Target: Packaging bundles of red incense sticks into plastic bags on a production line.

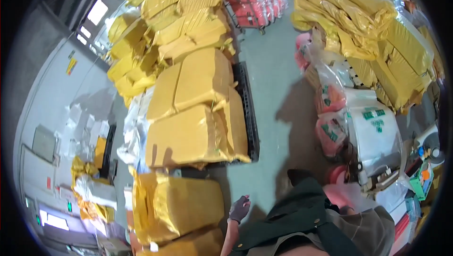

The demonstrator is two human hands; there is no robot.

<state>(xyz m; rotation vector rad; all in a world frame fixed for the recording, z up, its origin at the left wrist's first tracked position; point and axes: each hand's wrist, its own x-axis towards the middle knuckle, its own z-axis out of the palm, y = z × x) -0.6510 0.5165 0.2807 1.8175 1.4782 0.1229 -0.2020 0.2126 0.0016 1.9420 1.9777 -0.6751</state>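
My left hand (239, 209), in a grey glove with bare fingertips, hangs over the grey floor beside a yellow-wrapped bale (188, 205). Its fingers are loosely bent and a little apart, and I see nothing in them. Low on the right, part of my right hand (348, 210) shows past the sleeve, close to a pink plastic-wrapped bundle (336, 194). Its fingers are too hidden to read. Ahead on the left, large yellow-wrapped packages (184, 135) sit on a black pallet (250, 114).
More yellow bales (188, 24) are piled high behind the pallet. A wheeled cart with red bundles (247, 8) stands far ahead. Along the right are yellow sacks (349, 8), a white plastic-wrapped bundle (375, 131) and a cluttered work surface. A grey floor aisle (266, 81) runs between the sides.
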